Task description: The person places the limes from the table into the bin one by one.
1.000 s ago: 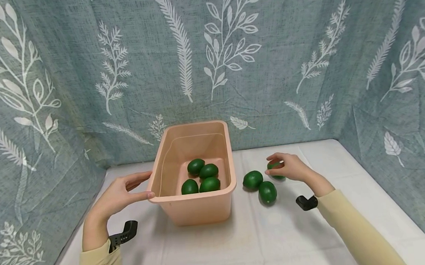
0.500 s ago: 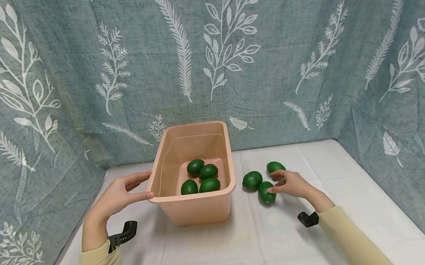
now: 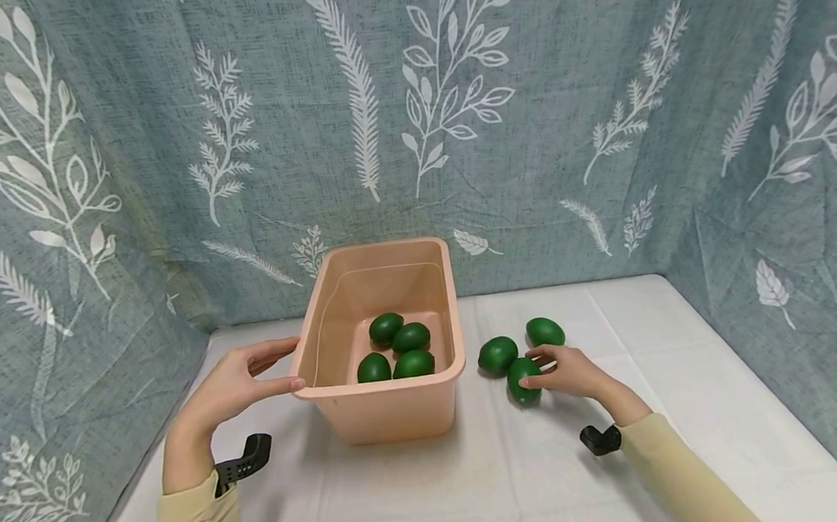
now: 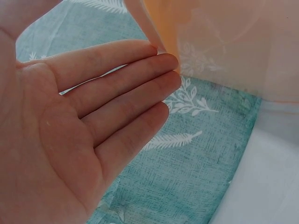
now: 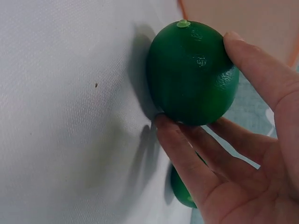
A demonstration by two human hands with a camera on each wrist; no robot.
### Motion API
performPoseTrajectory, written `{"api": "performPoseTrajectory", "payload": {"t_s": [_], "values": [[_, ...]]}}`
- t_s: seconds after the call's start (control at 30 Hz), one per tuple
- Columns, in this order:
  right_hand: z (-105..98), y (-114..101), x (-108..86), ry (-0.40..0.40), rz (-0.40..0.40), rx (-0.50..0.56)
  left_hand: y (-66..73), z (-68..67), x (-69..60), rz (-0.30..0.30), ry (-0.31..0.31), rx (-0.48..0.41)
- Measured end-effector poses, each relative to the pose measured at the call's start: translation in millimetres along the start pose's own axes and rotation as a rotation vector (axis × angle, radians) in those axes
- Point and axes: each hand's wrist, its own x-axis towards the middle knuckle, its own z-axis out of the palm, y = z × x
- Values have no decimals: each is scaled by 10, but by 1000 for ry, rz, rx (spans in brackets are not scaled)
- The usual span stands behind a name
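Note:
In the head view, my right hand (image 3: 573, 375) grips a green lime (image 3: 521, 382) low at the table, thumb on one side and fingertips on the other. The right wrist view shows this lime (image 5: 192, 74) up close, its pale stem end visible. Two more limes lie near it, one to the left (image 3: 498, 355) and one behind (image 3: 545, 332). My left hand (image 3: 231, 384) touches the left rim of a peach plastic bin (image 3: 401, 414) with thumb and fingertips. Its fingers (image 4: 124, 86) are straight in the left wrist view. Several limes (image 3: 413, 363) lie inside the bin.
A white cloth (image 3: 408, 499) covers the table. Blue-green curtains (image 3: 562, 118) with white leaf prints rise along the back and both sides. The bin's tall walls stand between my two hands.
My right hand has left the back lime, come nearer to the front one and taken hold of it. The left hand and the bin have stayed in place.

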Motion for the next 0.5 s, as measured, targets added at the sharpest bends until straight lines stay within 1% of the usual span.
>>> {"api": "performPoseTrajectory", "payload": {"t_s": [0.3, 0.5], "values": [[9, -18, -7, 27, 11, 22, 16, 4, -4, -3, 6, 5], [-54, -43, -32, 27, -1, 4, 14, 3, -8, -8, 6, 9]]}}
